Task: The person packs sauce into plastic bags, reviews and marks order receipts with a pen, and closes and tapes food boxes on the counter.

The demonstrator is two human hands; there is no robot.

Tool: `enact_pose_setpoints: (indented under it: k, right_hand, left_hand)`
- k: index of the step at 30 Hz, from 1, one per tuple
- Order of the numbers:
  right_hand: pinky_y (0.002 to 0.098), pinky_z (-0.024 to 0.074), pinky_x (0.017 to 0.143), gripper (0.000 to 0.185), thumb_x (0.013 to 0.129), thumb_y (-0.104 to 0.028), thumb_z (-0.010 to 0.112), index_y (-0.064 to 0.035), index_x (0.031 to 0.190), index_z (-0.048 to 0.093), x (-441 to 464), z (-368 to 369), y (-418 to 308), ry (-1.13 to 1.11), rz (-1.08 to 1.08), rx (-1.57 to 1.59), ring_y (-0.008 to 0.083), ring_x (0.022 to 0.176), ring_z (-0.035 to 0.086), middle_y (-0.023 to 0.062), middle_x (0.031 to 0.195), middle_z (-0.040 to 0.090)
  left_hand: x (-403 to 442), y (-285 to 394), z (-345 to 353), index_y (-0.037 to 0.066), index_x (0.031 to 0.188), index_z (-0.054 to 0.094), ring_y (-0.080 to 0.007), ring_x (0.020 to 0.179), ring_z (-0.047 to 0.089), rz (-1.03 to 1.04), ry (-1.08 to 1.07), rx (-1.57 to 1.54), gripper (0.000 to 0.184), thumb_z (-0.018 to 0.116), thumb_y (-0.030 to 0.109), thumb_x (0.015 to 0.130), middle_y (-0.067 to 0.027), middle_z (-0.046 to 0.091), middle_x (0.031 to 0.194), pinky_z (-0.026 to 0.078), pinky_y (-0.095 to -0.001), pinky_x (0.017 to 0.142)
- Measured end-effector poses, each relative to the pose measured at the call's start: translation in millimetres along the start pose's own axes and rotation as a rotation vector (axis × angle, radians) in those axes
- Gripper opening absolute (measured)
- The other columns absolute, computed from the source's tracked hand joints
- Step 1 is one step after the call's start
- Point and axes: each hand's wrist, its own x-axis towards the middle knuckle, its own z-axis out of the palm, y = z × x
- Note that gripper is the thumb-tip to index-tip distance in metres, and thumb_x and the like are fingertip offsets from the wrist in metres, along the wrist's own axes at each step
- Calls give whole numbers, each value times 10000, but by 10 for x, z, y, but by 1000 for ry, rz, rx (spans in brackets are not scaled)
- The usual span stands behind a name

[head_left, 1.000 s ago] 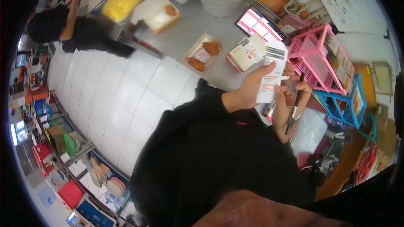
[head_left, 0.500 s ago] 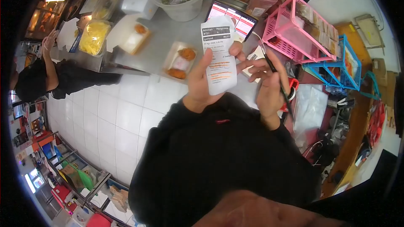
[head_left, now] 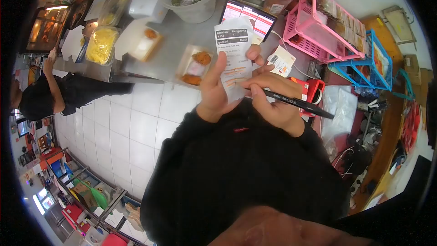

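A long white receipt (head_left: 233,48) with black print and orange marks is held up in front of my chest. My left hand (head_left: 216,84) is closed on it, thumb in front and fingers behind. My right hand (head_left: 275,100) pinches a black pen (head_left: 300,104), its tip end at the receipt's lower part. Beyond the receipt stands a tablet (head_left: 261,23) with a red and white screen. Left of my left hand, an open box (head_left: 185,66) with fried pieces and a white wrapped portion sits on the steel counter (head_left: 157,66).
A second food box (head_left: 144,48), a tray of yellow shreds (head_left: 102,45) and a tub of greens (head_left: 191,7) stand along the counter. Pink baskets (head_left: 314,32) and a blue basket (head_left: 371,64) are at right. Another person (head_left: 68,89) works at far left.
My right hand has turned the pen from upright to slanting and brought it onto the receipt's lower part. My left hand still holds the receipt. The person at left has shifted an arm.
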Motion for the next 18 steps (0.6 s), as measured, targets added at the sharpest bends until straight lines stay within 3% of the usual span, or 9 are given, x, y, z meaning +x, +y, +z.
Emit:
enact_pose_setpoints:
  k: [1, 4, 7, 18]
  right_hand:
    - [246, 505, 611, 136, 857, -5, 553, 46, 900, 671, 4, -8, -12, -29, -9, -22, 156, 640, 643, 124, 770, 649]
    - [239, 503, 605, 122, 855, -17, 563, 31, 876, 673, -18, 20, 28, 119, 5, 55, 141, 636, 646, 116, 766, 662]
    - [236, 508, 603, 121, 857, -28, 562, 26, 854, 671, -72, -39, 18, 7, 90, 13, 136, 631, 653, 114, 772, 673]
    - [241, 511, 616, 124, 855, -14, 569, 46, 882, 674, -203, -142, 32, 58, 131, 61, 146, 663, 658, 125, 779, 673]
  left_hand:
    - [-5, 6, -3, 70, 1289, 396, -204, 1070, 481, 5, -6, 1, 508, 409, 456, 958, -61, 455, 1075, 339, -446, 1064]
    - [-12, 24, -15, 76, 1295, 391, -200, 1072, 480, 16, -19, 4, 504, 405, 452, 959, -57, 457, 1073, 341, -447, 1062]
    - [-18, 33, -13, 85, 1304, 386, -195, 1072, 480, 15, -8, 5, 501, 403, 449, 960, -53, 459, 1071, 344, -451, 1061]
    - [13, -53, 27, 110, 1320, 396, -196, 1064, 487, -21, -6, -24, 498, 404, 454, 961, -53, 470, 1072, 348, -477, 1056]
